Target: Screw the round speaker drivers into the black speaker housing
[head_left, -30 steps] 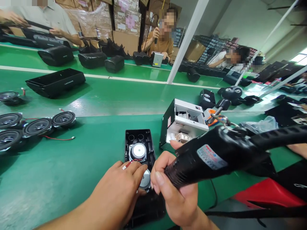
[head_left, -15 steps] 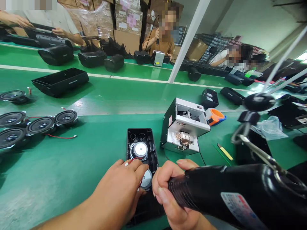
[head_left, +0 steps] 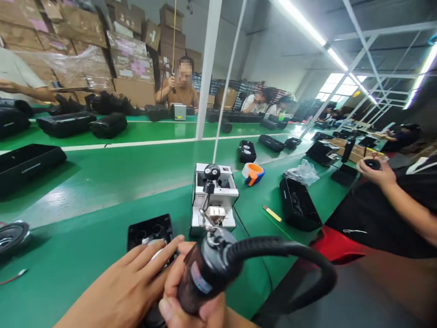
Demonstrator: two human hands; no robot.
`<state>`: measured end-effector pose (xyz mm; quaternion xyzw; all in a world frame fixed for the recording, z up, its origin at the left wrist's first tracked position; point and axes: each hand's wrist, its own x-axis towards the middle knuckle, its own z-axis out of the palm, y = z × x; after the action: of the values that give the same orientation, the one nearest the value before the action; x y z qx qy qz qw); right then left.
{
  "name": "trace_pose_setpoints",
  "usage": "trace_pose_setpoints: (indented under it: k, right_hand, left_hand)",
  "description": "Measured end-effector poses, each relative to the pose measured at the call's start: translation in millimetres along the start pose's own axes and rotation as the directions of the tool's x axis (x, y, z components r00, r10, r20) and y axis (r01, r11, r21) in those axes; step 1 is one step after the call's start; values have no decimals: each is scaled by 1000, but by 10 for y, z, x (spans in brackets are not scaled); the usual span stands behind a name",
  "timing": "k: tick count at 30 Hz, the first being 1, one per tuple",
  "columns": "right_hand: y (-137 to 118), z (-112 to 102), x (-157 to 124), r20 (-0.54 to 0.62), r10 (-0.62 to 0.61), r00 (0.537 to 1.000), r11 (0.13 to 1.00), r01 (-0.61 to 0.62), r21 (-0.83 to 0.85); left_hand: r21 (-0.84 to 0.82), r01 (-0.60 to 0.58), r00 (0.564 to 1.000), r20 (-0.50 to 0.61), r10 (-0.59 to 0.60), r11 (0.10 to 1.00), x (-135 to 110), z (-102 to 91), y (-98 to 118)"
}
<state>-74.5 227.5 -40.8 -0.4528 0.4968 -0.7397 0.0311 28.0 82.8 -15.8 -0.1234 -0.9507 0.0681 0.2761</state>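
Note:
My right hand is wrapped around the black electric screwdriver, which hangs from a hook and cord at its top end. Its tip is hidden below my hands. My left hand lies over the black speaker housing with fingers stretched out and slightly apart. A silvery part of a speaker driver shows between those fingers. The fingertips come close to my right hand, and most of the housing is covered.
A white screw-feeding machine stands beyond the screwdriver, with a tape roll and yellow cutter to its right. Another open housing lies further right, near a co-worker's hand. Loose speakers sit at left.
The view has swung up and to the right. The screwdriver now stands more upright, and my left hand's fingers are straighter over the housing. A co-worker has come into view at right.

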Motion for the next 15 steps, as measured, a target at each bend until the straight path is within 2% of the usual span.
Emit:
trace_pose_setpoints:
  k: [2,4,5,7,8,12,15]
  right_hand:
    - [-152,-88,170,-46,-56,997,997,58,49]
    - [-314,-277,429,-105,-81,991,994,88,61]
    - [-368,-382,580,-118,-111,987,992,117,49]
    - [-389,-564,883,-143,-250,958,968,245,-48]
    - [-357,-628,1015,-136,-259,956,965,251,-71]
    - [-118,-717,1291,-102,-183,978,975,167,-146]
    - [-37,-702,1260,-130,-82,988,986,61,-156]
  left_hand:
    - [-50,-6,996,93,10,999,87,115,-138]
    - [-169,39,977,215,-2,985,172,232,-245]
    - [-222,65,964,266,-3,973,216,276,-286]
    - [-266,100,942,336,-5,959,313,316,-343]
    - [-263,108,934,358,-7,959,362,309,-362]
    - [-210,195,877,474,-74,958,414,151,-455]
    - [-100,356,798,550,-247,929,110,-16,-567]
